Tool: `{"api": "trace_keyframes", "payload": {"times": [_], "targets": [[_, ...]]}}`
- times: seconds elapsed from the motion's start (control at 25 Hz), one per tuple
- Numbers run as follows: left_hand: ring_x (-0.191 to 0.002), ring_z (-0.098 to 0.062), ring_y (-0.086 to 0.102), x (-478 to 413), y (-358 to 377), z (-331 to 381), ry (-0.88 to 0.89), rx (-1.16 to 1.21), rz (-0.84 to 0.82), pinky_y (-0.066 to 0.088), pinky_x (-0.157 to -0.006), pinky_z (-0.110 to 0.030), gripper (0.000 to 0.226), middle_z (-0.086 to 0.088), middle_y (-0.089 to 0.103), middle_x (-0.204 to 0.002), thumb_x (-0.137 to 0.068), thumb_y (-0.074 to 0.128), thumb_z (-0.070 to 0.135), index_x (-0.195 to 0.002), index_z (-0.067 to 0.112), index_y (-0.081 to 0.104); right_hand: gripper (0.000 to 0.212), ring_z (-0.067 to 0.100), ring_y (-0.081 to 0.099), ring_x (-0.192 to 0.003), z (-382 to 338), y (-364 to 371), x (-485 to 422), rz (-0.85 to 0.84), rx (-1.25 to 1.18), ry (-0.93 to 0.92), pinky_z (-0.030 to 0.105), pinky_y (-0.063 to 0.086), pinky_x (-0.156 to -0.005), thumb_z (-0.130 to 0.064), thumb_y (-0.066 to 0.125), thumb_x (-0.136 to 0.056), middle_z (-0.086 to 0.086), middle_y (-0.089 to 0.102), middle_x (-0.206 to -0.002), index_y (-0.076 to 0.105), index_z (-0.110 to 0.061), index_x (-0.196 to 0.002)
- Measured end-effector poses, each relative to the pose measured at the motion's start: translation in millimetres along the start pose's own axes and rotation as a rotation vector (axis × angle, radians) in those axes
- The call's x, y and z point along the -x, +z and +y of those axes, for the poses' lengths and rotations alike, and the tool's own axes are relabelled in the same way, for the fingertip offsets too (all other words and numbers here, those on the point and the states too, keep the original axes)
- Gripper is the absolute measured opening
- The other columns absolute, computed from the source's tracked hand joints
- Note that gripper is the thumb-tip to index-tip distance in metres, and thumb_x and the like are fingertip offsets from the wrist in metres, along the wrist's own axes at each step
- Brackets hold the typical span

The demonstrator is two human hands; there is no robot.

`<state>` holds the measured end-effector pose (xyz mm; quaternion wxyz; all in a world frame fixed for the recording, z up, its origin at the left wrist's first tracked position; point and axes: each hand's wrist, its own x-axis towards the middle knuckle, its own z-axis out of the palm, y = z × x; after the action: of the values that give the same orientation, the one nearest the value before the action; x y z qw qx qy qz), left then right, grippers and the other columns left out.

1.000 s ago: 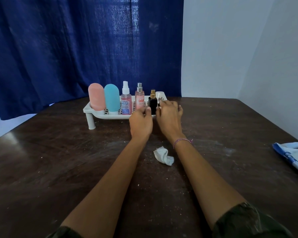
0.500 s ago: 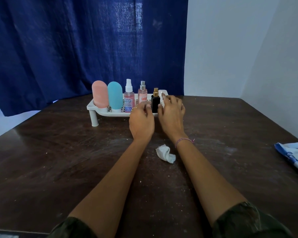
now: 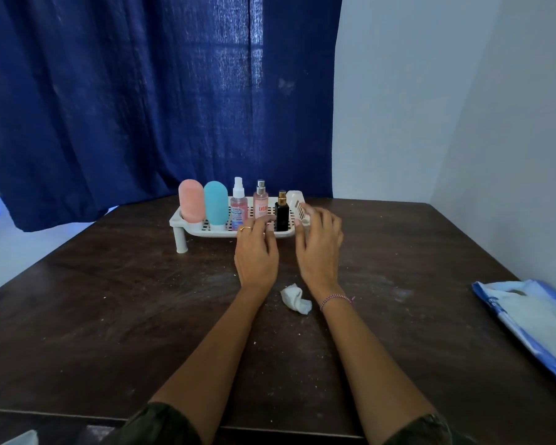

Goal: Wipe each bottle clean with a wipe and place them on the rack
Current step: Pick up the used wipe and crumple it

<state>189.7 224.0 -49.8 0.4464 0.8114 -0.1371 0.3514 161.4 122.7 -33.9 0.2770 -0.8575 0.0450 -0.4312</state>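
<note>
Left hand [image 3: 256,252] open, fingers spread over the front rim of the rack [image 3: 187,224]. Right hand [image 3: 318,248] open, fingertips against a tilted white bottle [image 3: 296,202] at the rack's right end. Upright on the rack, right to left: black bottle [image 3: 282,211], pink spray bottle [image 3: 260,200], white-capped spray bottle [image 3: 239,207], teal bottle [image 3: 215,202], pink bottle [image 3: 191,200]. Wipe [image 3: 296,298] on the table [image 3: 109,316] before the rack, between the wrists.

Held left hand [image 3: 257,252] over the white rack [image 3: 187,224] front edge, fingers spread, gripping nothing. Had right hand [image 3: 320,248] beside it, fingertips against a tilted white bottle [image 3: 297,203] at the rack's right end; grip unclear. Saw pink bottle [image 3: 191,200], teal bottle [image 3: 216,203], white-capped spray bottle [image 3: 239,208], silver-capped spray bottle [image 3: 260,200] and black bottle [image 3: 282,211] upright in a row. Noted crumpled wipe [image 3: 296,298] on dark table [image 3: 109,316] between the wrists.
</note>
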Motion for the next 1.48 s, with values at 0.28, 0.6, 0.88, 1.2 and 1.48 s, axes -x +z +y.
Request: {"api": "trace_keyframes", "payload": {"times": [0.28,0.6,0.88,1.2,1.48], "targets": [[-0.092,-0.018,0.055,27.0,-27.5,9.5,-0.013,0.107,0.007,0.042,-0.080,-0.024,0.020,-0.007,0.060,-0.101,-0.096,0.048,0.012,-0.111,0.009,0.060,0.021,0.003,0.049,-0.065,-4.3,-35.3,48.9,-0.229,-0.265,-0.015,0.011,0.035,-0.059,-0.035,0.063,-0.086,-0.007,0.051,-0.073,0.052,-0.020,-0.076],[-0.092,-0.011,0.062,55.6,-50.0,24.8,-0.151,0.469,-0.358,0.051,-0.081,-0.025,0.016,-0.002,0.066,-0.103,-0.094,0.055,0.012,-0.106,0.010,0.064,0.020,0.017,0.056,-0.085,-3.9,-55.8,76.9,-0.385,-0.069,0.070,0.027,0.048,-0.079,-0.017,0.071,-0.079,0.005,0.058,-0.098,0.063,-0.010,-0.095],[-0.078,-0.009,0.069,61.2,-53.3,25.3,-0.382,0.769,-0.557,0.056,-0.068,-0.020,0.023,-0.005,0.071,-0.091,-0.086,0.065,0.009,-0.107,-0.001,0.064,0.008,0.001,0.063,-0.075,-7.9,-67.8,74.6,-0.257,-0.623,0.407,0.008,0.048,-0.063,-0.013,0.062,-0.089,0.003,0.068,-0.088,0.055,-0.018,-0.087],[-0.078,-0.015,0.070,55.8,-55.4,20.9,-0.481,0.873,-0.541,0.056,-0.062,-0.024,0.011,-0.003,0.073,-0.081,-0.079,0.071,0.029,-0.069,0.024,0.068,0.007,0.015,0.063,-0.083,-10.8,-71.8,72.3,-0.233,-0.950,0.564,0.026,0.054,-0.074,-0.013,0.064,-0.086,0.007,0.066,-0.090,0.059,-0.010,-0.088],[-0.082,-0.019,0.070,58.9,-65.2,32.6,-0.523,1.045,-0.653,0.059,-0.065,-0.029,0.016,-0.007,0.073,-0.085,-0.076,0.070,0.010,-0.085,0.013,0.056,0.006,0.015,0.062,-0.081,-16.2,-85.2,70.1,-0.383,-1.189,0.695,0.022,0.055,-0.061,-0.013,0.050,-0.095,0.012,0.060,-0.098,0.052,-0.011,-0.090]]}}
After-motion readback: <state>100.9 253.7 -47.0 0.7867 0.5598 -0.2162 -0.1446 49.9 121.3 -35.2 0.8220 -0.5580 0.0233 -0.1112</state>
